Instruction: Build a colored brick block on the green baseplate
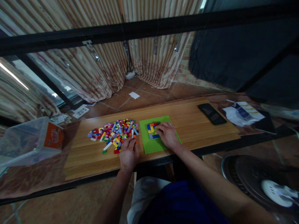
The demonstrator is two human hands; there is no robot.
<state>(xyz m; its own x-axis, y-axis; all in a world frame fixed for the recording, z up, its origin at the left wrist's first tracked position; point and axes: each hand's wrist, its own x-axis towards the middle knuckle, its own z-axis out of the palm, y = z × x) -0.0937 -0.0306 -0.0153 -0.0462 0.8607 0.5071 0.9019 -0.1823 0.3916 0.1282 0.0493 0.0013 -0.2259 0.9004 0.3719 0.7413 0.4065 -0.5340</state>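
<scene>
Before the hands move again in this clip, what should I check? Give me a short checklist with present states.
1. Green baseplate flat on the wooden board: ok.
2. Right hand at the built bricks: ok.
3. Built bricks fully visible: not ok, right fingers cover part.
4. Left hand beside the loose bricks: ok.
5. Brick in left fingertips: cannot tell.
6. Phone apart from both hands: ok.

two hands (129,155) (168,135), one green baseplate (153,147), one clear bin (32,141)
</scene>
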